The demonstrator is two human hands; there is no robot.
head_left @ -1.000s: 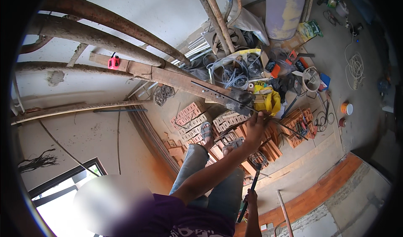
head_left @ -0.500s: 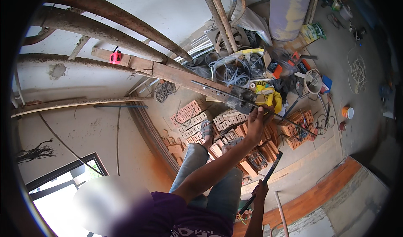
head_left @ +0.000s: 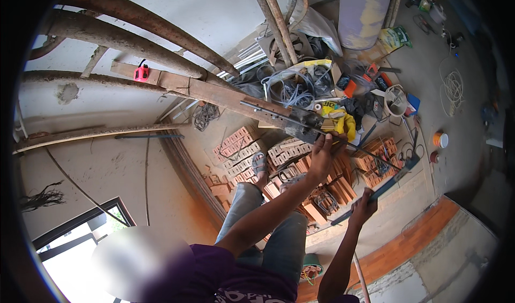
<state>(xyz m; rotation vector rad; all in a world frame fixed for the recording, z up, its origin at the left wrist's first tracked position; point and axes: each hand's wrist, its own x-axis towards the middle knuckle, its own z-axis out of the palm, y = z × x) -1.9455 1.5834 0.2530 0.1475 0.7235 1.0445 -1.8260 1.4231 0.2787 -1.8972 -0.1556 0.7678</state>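
Note:
My left hand (head_left: pixel 322 155) is closed round a thin metal rod (head_left: pixel 370 158) at the near end of a wooden plank (head_left: pixel 220 99). The rod runs along the plank, over a dark metal plate (head_left: pixel 298 130) with studs, and sticks out beyond my fingers to the right. My right hand (head_left: pixel 365 209), lower and to the right, grips a long dark bar (head_left: pixel 391 184). The bar is tilted, its upper end raised to the right and slightly blurred. It looks apart from the plank; I cannot tell whether it touches the rod's far end.
Rusty scaffold pipes (head_left: pixel 134 42) carry the plank, with a pink tape measure (head_left: pixel 141 73) on it. Below lie stacked bricks (head_left: pixel 241 147), coiled hose (head_left: pixel 292 88), bags and tools. A white bucket (head_left: pixel 396 100) and a cable coil (head_left: pixel 454 88) stand farther right.
My right hand has risen and moved right, swinging the dark bar up and to the right. My left hand keeps its hold on the rod; the whole view has shifted slightly.

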